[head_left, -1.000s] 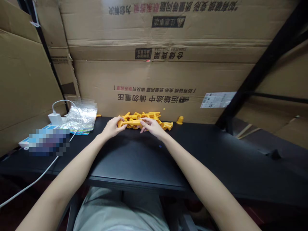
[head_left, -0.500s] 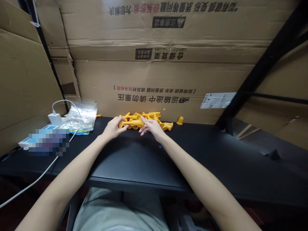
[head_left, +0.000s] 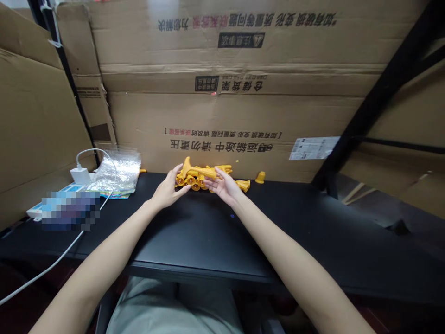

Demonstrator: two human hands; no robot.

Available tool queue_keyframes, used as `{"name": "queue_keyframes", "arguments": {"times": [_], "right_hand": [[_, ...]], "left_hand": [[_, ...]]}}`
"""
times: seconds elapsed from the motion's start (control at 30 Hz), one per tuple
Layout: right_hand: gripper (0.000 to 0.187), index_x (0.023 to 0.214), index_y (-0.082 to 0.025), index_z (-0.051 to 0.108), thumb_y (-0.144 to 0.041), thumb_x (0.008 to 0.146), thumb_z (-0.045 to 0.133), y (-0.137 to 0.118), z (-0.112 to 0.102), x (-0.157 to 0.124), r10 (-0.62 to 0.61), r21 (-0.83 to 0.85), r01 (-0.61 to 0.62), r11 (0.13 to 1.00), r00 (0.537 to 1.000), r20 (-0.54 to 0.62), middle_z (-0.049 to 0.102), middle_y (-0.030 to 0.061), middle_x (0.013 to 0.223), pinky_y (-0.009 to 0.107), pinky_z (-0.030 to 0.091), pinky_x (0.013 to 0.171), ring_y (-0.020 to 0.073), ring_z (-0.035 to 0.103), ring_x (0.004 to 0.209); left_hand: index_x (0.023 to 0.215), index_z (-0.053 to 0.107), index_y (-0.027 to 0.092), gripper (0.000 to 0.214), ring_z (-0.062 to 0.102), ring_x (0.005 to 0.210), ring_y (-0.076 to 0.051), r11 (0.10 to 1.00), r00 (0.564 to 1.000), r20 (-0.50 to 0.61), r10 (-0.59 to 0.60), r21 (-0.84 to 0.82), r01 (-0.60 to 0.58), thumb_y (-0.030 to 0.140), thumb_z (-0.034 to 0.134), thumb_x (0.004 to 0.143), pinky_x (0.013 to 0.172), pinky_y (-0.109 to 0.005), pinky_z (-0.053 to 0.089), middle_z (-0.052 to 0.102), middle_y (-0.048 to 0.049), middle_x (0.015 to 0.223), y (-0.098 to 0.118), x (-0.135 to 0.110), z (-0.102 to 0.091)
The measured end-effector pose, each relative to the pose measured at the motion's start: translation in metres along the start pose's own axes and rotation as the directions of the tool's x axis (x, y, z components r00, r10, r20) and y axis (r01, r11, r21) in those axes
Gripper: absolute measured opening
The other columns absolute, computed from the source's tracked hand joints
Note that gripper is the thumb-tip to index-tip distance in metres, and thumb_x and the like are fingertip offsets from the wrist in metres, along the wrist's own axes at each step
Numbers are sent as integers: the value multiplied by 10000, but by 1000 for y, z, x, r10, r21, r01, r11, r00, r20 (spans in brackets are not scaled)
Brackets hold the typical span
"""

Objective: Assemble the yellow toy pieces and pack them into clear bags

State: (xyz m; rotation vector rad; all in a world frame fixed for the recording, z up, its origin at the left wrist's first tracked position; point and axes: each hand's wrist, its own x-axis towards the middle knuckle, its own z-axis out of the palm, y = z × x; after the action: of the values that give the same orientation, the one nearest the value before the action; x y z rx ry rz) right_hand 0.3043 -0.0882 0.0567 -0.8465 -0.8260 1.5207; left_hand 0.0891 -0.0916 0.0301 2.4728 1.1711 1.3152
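A yellow plastic piece (head_left: pixel 200 171), a ribbed tube with a flared, T-like end, is held just above a pile of similar pieces. My right hand (head_left: pixel 226 186) grips its tube end between thumb and fingers. On the other side, my left hand (head_left: pixel 169 189) has thumb and fingers apart beside the flared end; whether a fingertip touches it I cannot tell. Below and behind lie several yellow plastic pieces (head_left: pixel 195 185), stacked with their round hollow ends facing me. More of the pile pokes out past my right hand.
A small yellow cup-shaped part (head_left: pixel 260 177) stands at the cardboard wall (head_left: pixel 215 109). To the left are clear plastic packaging (head_left: pixel 120 171), a white charger (head_left: pixel 79 175) with its cable, and a power strip (head_left: pixel 36 212). A small blue dot (head_left: pixel 232 216) lies on the black table (head_left: pixel 194 246).
The yellow piece has turned, so its flared end now points up. My left hand's fingers have come off it and spread. My right hand has shifted slightly right and holds the tube end.
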Motion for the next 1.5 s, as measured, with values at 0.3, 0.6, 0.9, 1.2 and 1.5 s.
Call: {"name": "queue_keyframes", "arguments": {"times": [0.3, 0.6, 0.9, 1.2, 1.5], "right_hand": [[367, 903, -205, 494, -280, 650, 749, -1, -60, 46, -673, -329, 588, 739, 642, -366, 620, -5, 874, 341, 517, 863, 152, 660, 839], [329, 1072, -192, 516, -351, 786, 556, 21, -62, 49, -812, -710, 613, 345, 575, 102, 556, 124, 1173, 407, 460, 949, 214, 604, 1022], [318, 1107, -189, 580, -205, 826, 431, 31, -58, 43, -555, -875, 463, -140, 695, 457, 590, 129, 1221, 598, 191, 1093, 275, 495, 1208], [360, 1192, -209, 547, -301, 856, 456, 27, -58, 39, -593, -912, 387, -135, 706, 387, 577, 129, 1267, 667, 129, 1062, 291, 488, 1219], [276, 1110, -238, 602, -247, 870, 465, 19, -19, 56, -537, -915, 340, -215, 742, 402, 617, 105, 1201, 706, 54, 1045, 303, 547, 1146]], "left_hand": [[1232, 479, 197, 400, 615, 865, -178, 993, 990, 132, -49, 111, 35, 375, 477, 874, 837, -358, 513, 606, -89, 1161, -12, -7, 11], [1125, 540, 181, 303, 615, 869, -182, 996, 987, 160, -32, 91, 17, 335, 472, 872, 836, -347, 502, 624, -92, 1124, -15, -7, 15], [1095, 557, 173, 272, 618, 864, -178, 997, 982, 186, -14, 81, -1, 312, 482, 873, 833, -340, 496, 636, -93, 1084, -15, -6, 16], [944, 608, 184, 171, 610, 870, -177, 994, 977, 213, 12, 105, -35, 267, 487, 857, 806, -320, 488, 654, -55, 941, -16, -6, 16], [940, 613, 186, 170, 602, 843, -174, 995, 973, 232, 23, 90, -44, 266, 487, 858, 786, -324, 490, 647, -56, 942, -16, -6, 17]]}}
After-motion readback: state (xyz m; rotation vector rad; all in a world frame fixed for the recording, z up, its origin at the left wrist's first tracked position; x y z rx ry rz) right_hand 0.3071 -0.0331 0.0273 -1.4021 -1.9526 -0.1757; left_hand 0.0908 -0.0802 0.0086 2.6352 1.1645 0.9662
